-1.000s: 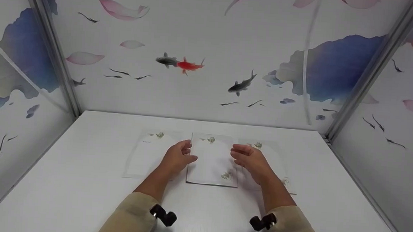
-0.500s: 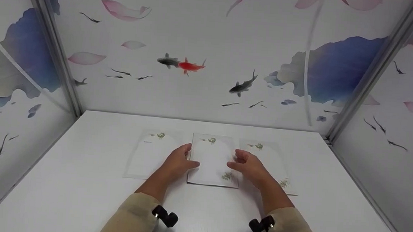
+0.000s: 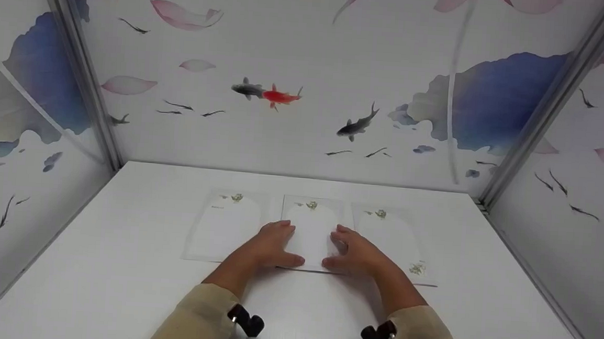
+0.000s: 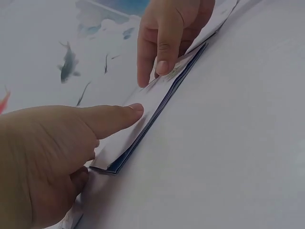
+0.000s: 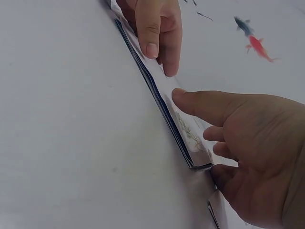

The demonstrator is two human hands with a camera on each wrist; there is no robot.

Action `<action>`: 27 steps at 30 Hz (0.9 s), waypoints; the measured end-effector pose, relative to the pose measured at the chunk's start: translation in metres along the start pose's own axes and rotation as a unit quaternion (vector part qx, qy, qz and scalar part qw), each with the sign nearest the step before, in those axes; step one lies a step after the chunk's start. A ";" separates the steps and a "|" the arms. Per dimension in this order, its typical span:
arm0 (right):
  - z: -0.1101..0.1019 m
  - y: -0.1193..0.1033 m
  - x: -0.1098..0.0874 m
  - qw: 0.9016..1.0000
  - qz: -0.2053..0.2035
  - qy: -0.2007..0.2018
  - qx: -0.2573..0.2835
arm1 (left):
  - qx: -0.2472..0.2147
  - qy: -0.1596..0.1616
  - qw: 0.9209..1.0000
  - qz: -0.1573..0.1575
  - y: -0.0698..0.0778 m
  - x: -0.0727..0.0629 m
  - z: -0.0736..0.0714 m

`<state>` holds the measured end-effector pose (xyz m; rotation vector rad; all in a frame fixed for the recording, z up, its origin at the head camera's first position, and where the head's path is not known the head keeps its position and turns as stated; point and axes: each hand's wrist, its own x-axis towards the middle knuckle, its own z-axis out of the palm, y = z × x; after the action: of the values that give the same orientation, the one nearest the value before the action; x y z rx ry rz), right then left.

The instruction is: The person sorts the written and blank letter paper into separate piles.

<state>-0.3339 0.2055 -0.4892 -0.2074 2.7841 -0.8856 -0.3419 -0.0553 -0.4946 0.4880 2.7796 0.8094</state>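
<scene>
In the head view, a white paper pad (image 3: 311, 238) with a small printed flower design lies flat on the table between my two hands. Its layered, dark blue front edge shows in the left wrist view, where the pad (image 4: 153, 102) runs diagonally. My left hand (image 3: 266, 245) is at the pad's left side, thumb stretched over its top near the front edge. Mirroring it on the right side is my right hand (image 3: 358, 255), its thumb also extended over the pad's front part. The other fingers lie along the sides, partly hidden.
Similar printed paper lies on either side: a left pad (image 3: 227, 233) with a short printed line, and a right pad (image 3: 389, 238). All rest on a white table (image 3: 483, 285), enclosed by panels (image 3: 293, 143) painted with fish and petals.
Both hands have come down and nearer to me along the middle pad's sides, the thumbs moving inward over its front edge. The pads have stayed in place.
</scene>
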 end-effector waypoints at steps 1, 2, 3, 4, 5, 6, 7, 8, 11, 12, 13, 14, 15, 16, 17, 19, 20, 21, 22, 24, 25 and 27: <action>0.001 0.000 0.000 1.000 0.001 -0.003 -0.009 | 0.010 -0.006 1.000 0.001 0.000 0.000 0.000; 0.001 -0.001 0.000 1.000 0.001 -0.005 -0.017 | 0.018 -0.010 1.000 0.002 0.000 0.000 0.001; 0.002 -0.001 0.000 1.000 0.001 -0.007 -0.025 | 0.025 -0.012 1.000 0.004 0.001 0.000 0.002; 0.002 -0.001 0.000 0.999 0.002 -0.009 -0.032 | 0.031 -0.014 0.999 0.005 0.001 0.000 0.002; 0.003 -0.001 0.000 0.999 0.003 -0.009 -0.034 | 0.035 -0.015 0.999 0.005 0.001 0.000 0.003; 0.003 -0.001 0.000 0.999 0.003 -0.010 -0.039 | 0.039 -0.016 0.999 0.005 0.001 -0.001 0.003; 0.003 -0.002 0.000 0.999 0.002 -0.010 -0.042 | 0.041 -0.016 0.999 0.004 0.001 -0.001 0.003; 0.003 -0.002 -0.001 0.999 0.002 -0.010 -0.045 | 0.041 -0.016 0.999 0.004 0.001 -0.001 0.003; 0.003 -0.003 -0.001 0.999 -0.002 -0.012 -0.045 | 0.041 -0.016 0.999 0.001 0.002 -0.001 0.003; 0.003 -0.004 -0.001 0.999 -0.003 -0.012 -0.045 | 0.041 -0.016 0.999 0.000 0.002 -0.001 0.003; 0.002 -0.004 -0.001 0.999 -0.004 -0.013 -0.044 | 0.042 -0.016 0.999 0.000 0.002 -0.001 0.003; 0.002 -0.004 -0.001 0.999 -0.004 -0.014 -0.045 | 0.042 -0.016 0.999 -0.001 0.003 -0.001 0.002; 0.002 -0.004 -0.001 0.999 -0.003 -0.015 -0.046 | 0.044 -0.015 0.999 -0.001 0.003 -0.002 0.002; 0.002 -0.004 -0.001 0.999 -0.002 -0.014 -0.047 | 0.044 -0.015 0.999 -0.001 0.003 -0.002 0.002; 0.002 -0.005 -0.002 0.999 -0.001 -0.014 -0.047 | 0.043 -0.014 0.999 -0.003 0.004 -0.002 0.002; 0.002 -0.005 -0.002 0.999 0.002 -0.013 -0.049 | 0.042 -0.011 0.999 -0.009 0.005 -0.002 0.002; 0.002 -0.005 -0.002 0.999 0.004 -0.012 -0.047 | 0.041 -0.008 0.999 -0.012 0.005 -0.002 0.002; 0.003 -0.006 -0.002 0.999 0.007 -0.009 -0.045 | 0.041 -0.004 0.999 -0.016 0.006 -0.002 0.003; 0.002 -0.006 -0.003 0.999 0.008 -0.007 -0.043 | 0.039 0.002 0.999 -0.017 0.006 -0.002 0.003; 0.002 -0.007 -0.003 0.999 0.007 -0.004 -0.043 | 0.039 0.015 0.999 -0.018 0.008 -0.002 0.004; 0.002 -0.008 -0.003 0.999 0.008 -0.001 -0.041 | 0.039 0.021 0.999 -0.018 0.008 -0.002 0.004; 0.002 -0.008 -0.003 0.999 0.005 0.002 -0.045 | 0.038 0.033 0.999 -0.015 0.010 -0.001 0.004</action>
<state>-0.3298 0.1984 -0.4852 -0.2064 2.8293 -0.7602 -0.3370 -0.0461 -0.4922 0.4384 2.8799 0.7294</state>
